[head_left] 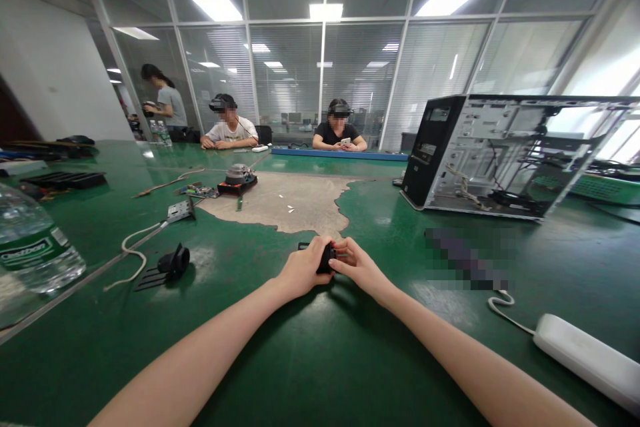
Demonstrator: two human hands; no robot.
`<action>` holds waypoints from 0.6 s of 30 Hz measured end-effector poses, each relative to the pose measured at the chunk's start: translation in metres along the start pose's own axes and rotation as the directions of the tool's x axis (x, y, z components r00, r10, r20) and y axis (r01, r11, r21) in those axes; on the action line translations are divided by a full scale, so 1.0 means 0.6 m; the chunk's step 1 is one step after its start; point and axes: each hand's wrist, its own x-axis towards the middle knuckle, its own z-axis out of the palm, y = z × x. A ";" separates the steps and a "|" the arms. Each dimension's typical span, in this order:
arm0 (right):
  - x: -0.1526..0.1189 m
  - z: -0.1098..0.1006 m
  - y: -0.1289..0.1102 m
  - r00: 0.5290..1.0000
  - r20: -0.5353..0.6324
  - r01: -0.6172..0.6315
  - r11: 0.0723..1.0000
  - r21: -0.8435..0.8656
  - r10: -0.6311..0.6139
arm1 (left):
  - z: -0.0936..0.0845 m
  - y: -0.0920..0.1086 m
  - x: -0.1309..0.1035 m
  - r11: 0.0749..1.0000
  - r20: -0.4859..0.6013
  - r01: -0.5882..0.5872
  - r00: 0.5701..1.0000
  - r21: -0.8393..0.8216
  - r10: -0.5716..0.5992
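A small black plastic part (325,260) is held between my two hands, just above the green table in front of me. My left hand (305,268) wraps round it from the left, its fingers curled over the top. From the right, my right hand (361,268) grips the part's other side with thumb and fingertips. Fingers cover much of the part, so its exact kind does not show. A similar-looking black piece with a round end and flat prongs (173,263) lies on the table to the left of my hands.
An opened computer case (435,153) stands at right, with a white power strip (585,353) nearer me. Left lie a water bottle (37,240), a metal bracket (180,211) and a cable (136,250). A round metal cooler-like part (240,175) sits farther back. Two people sit opposite; another stands.
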 end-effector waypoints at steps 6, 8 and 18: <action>0.004 0.005 0.013 0.997 -0.059 -0.044 0.999 -0.021 0.043 | 0.000 -0.001 0.001 1.000 0.006 0.005 1.000 -0.017 -0.005; 0.006 0.005 0.014 0.996 -0.066 -0.065 0.998 -0.026 0.063 | 0.000 -0.001 0.002 1.000 0.011 0.008 1.000 -0.018 -0.008; 0.003 0.004 -0.004 0.998 -0.010 -0.062 0.997 0.037 0.062 | 0.000 -0.005 0.002 0.999 0.000 -0.021 1.000 -0.034 0.021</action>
